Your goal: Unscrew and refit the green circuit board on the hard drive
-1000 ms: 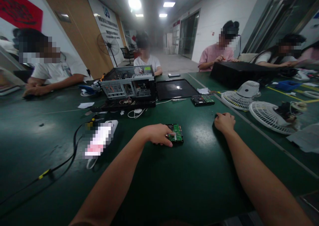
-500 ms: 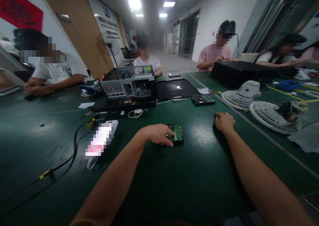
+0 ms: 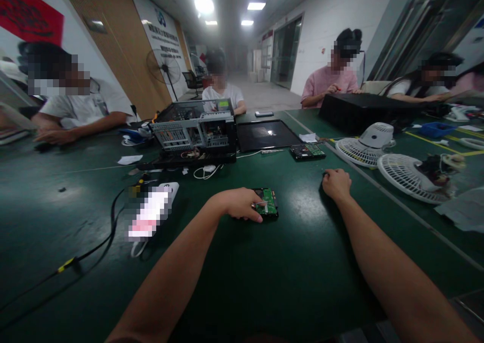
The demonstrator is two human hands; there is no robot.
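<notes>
My left hand (image 3: 242,204) is closed around the left side of a hard drive (image 3: 270,202), which lies on the green table with its green circuit board facing up. A thin, light-coloured piece shows by the thumb and index finger, too small to name. My right hand (image 3: 337,184) rests on the table further right, apart from the drive, with its fingers curled. Something small and dark shows at its fingertips; I cannot make out what it is. Beyond the hands lies a second hard drive (image 3: 308,152), also with a green board.
An opened computer case (image 3: 194,133) stands at the back left, beside a black panel (image 3: 266,133). A phone (image 3: 153,212) and a black cable (image 3: 113,217) lie on the left. White fan parts (image 3: 408,176) and a black case (image 3: 366,111) are on the right. Several people sit around the table.
My right hand has shifted slightly left over the table, its fingers still curled. The left hand and the hard drive under it have stayed in place.
</notes>
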